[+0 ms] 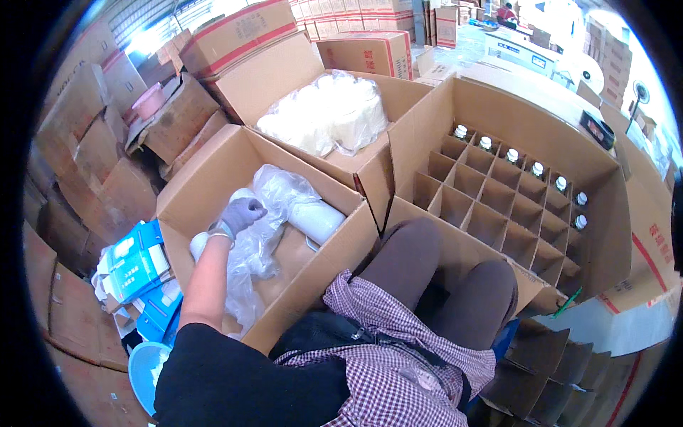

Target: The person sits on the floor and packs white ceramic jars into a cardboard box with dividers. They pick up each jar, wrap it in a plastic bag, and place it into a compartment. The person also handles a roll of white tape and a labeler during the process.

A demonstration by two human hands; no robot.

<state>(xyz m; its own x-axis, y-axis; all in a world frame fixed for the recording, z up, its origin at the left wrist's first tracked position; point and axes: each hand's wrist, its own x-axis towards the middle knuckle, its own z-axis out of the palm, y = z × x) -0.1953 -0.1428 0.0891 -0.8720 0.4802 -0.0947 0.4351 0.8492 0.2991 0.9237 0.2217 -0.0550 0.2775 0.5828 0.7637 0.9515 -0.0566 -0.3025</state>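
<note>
My left hand (242,215), in a thin pale glove, reaches into an open cardboard box (324,274) in front of me on the left. Its fingers are curled closed at the edge of a crumpled clear plastic bag (255,256). Beside the bag lies a white cylinder (316,219), partly covered by more clear film. Other white rounded pieces show next to my wrist and behind the hand, mostly hidden by it. My right hand does not appear.
On the right, a divided carton (491,191) holds several white-capped bottles (537,169) along its far and right sides. Behind, another box contains bagged white pieces (327,114). Flattened blue cartons (135,267) and a blue basin (144,370) are at left. Stacked cardboard surrounds me.
</note>
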